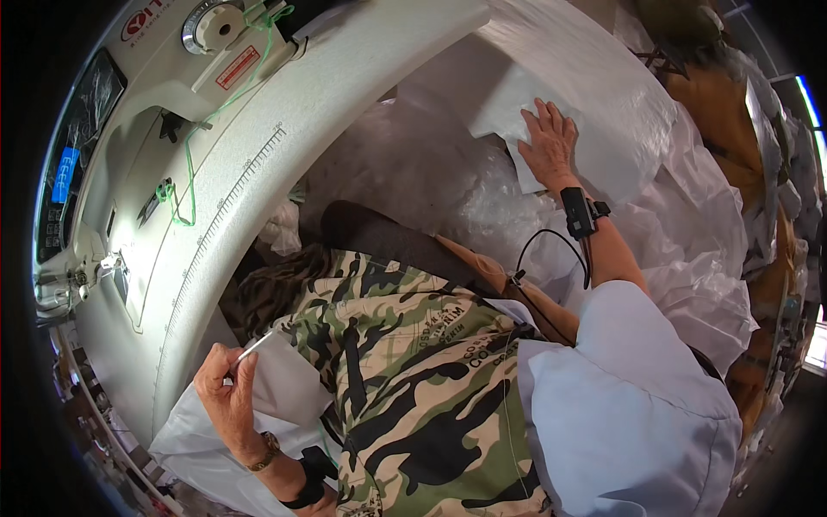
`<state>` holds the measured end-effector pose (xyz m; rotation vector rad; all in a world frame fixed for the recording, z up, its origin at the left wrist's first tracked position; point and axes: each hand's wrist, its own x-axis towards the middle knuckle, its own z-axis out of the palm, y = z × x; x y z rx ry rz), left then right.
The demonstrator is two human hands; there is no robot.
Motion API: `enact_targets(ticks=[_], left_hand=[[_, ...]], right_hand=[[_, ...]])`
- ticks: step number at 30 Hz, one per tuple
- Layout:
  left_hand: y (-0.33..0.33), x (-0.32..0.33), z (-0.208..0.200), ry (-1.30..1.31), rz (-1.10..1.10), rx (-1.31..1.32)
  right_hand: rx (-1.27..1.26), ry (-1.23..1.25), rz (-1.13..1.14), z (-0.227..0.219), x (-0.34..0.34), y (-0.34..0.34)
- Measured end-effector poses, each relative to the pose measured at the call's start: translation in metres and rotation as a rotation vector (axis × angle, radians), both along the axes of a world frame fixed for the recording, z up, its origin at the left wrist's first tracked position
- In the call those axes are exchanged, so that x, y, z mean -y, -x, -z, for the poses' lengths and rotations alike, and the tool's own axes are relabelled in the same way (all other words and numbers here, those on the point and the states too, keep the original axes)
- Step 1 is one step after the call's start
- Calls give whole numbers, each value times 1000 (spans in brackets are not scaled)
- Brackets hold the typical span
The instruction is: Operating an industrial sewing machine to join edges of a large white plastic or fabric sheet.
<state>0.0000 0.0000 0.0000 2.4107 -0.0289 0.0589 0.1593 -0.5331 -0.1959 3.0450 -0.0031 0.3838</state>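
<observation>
Reaching out to the far right, the right hand (548, 142) lies flat, fingers spread, on a white fabric piece (508, 121) that rests on top of a heap of white cloth and clear plastic bags (431, 172) beside the sewing table. Nothing is pinched there: the palm presses down on the sheet, with the fingertips near its upper edge. The left hand (226, 389) sits close to the near edge of the white sewing table (284, 172), its fingers closed around a second white fabric piece (284, 379), thumb and forefinger nipping the top corner so that the cloth hangs down over the lap.

By my reading, this is the step of picking up the next panel while the first is kept in hand (the machine itself is untouched just now). The next move seems to call for the right hand to curl and gather the sheet off the heap without dragging its neighbours along, then bring it toward the left hand's piece.

The right arm is stretched almost straight, wrist bent back slightly, a black strap on the wrist. The left forearm comes up from the lower edge, elbow tucked, wrist cocked inward. The sewing machine (129, 129) stands at the table's far left, green thread (185, 172) trailing across its bed.
</observation>
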Motion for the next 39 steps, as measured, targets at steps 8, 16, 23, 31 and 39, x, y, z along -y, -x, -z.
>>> enact_targets(ticks=[8, 16, 23, 31, 39], left_hand=[[4, -5, 6, 33, -24, 11], [8, -13, 1, 103, 21, 21], [18, -16, -1, 186, 22, 9], [21, -11, -4, 209, 54, 20], [26, 11, -16, 236, 201, 62]], right_hand=[[41, -42, -44, -1, 3, -3], [132, -264, 66, -21, 4, -23], [211, -826, 213, -60, 65, -60], [-61, -560, 5, -93, 60, -37], [-716, -735, -827, -115, -132, 39]])
